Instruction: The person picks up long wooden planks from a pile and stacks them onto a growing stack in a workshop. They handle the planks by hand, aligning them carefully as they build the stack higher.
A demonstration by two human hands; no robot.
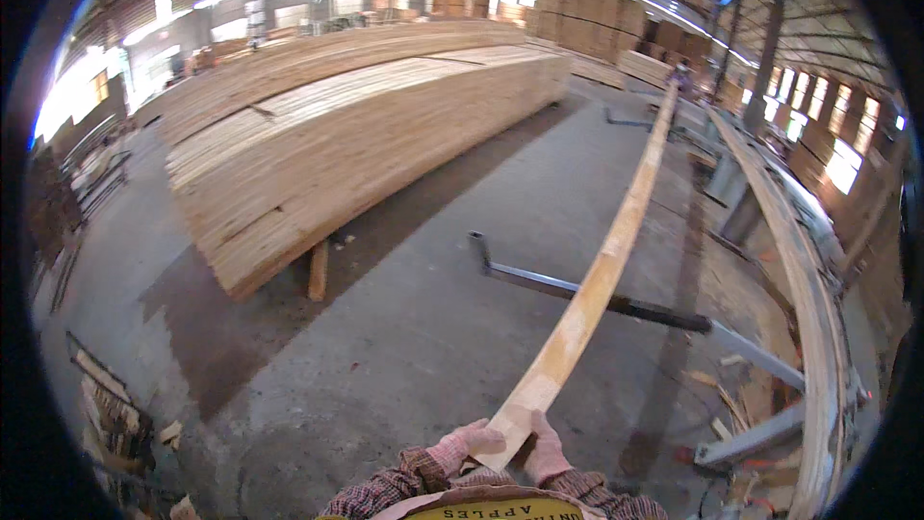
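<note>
A long, narrow wooden board (599, 284) runs away from me toward the far right. My left hand (468, 445), in a pale pinkish glove, is closed on the left edge of its near end. On the opposite edge, my right hand (547, 453) grips the same end, also gloved. The board passes over a metal support arm (539, 279) that sticks out to the left with an upturned tip. Fingers under the board are hidden.
A big stack of boards (385, 149) stands at the left on wooden blocks. Another person (680, 75) is at the board's far end. Along the right, more long boards (804, 299) lie on a metal frame (756, 438). Wood scraps (111, 404) are piled at lower left.
</note>
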